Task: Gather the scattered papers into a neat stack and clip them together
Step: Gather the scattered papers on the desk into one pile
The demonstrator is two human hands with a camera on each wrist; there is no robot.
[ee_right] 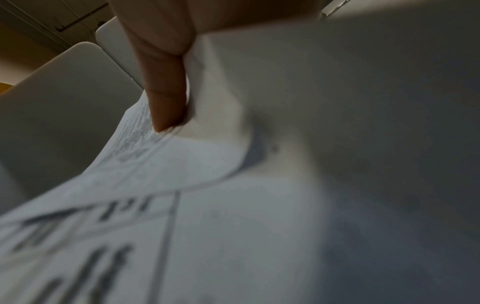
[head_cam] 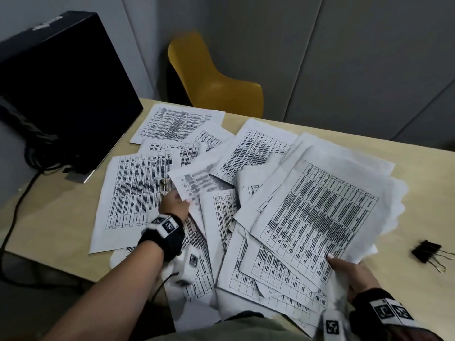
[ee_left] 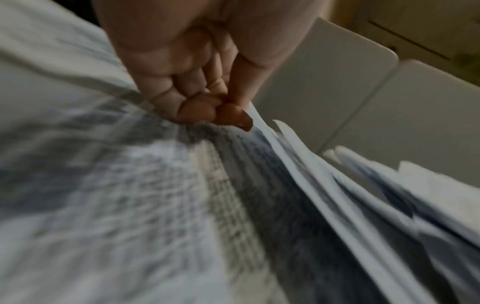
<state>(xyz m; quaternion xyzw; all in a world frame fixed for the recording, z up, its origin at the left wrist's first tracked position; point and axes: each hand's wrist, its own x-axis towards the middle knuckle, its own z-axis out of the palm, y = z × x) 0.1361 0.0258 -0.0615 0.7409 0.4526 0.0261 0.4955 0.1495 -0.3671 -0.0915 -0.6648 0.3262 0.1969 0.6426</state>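
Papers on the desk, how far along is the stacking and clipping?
Early. The right hand grips a loose, uneven bundle; the left hand pinches one sheet. Several sheets still lie scattered. Squaring the stack remains, and the binder clip lies untouched.

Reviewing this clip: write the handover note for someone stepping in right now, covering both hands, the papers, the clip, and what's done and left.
Left hand: pinching one loose sheet mid-table.
Right hand: grip on a rough, fanned bundle of papers, edges uneven.
More scattered sheets lie on the table, left and far side.
Binder clip lies untouched at right.
Done: part gathered. Left: collect the rest, square the stack, clip it.
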